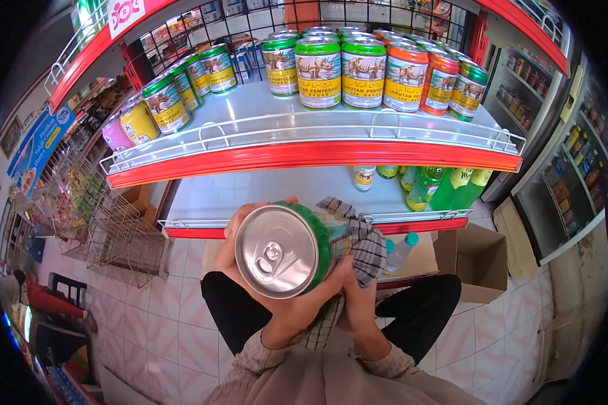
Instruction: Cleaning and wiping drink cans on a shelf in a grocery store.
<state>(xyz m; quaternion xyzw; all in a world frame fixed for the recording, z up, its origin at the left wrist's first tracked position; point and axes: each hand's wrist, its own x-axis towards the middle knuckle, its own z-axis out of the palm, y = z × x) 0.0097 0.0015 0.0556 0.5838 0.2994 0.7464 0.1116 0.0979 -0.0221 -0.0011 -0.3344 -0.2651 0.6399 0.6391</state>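
Note:
A green-topped drink can (277,251) is tilted so its silver lid and pull tab face up toward me. My left hand (297,312) is closed around it, fingers on the far left side and thumb on the right. Against the can's right side lies a black-and-white checked cloth (366,246), gripped in my right hand (359,305). Part of the cloth hangs below, between my wrists. Both hands are above my lap, in front of the lower shelf (250,196). The can's printed side is mostly hidden by my hands and the cloth.
The red-edged upper shelf (243,128) holds rows of similar cans (317,74) behind a wire rail. Green bottles (425,189) stand below. An open cardboard box (479,263) and clear bottles (402,253) sit near my knee. Wire baskets (118,236) are left, glass-door fridges (567,175) right.

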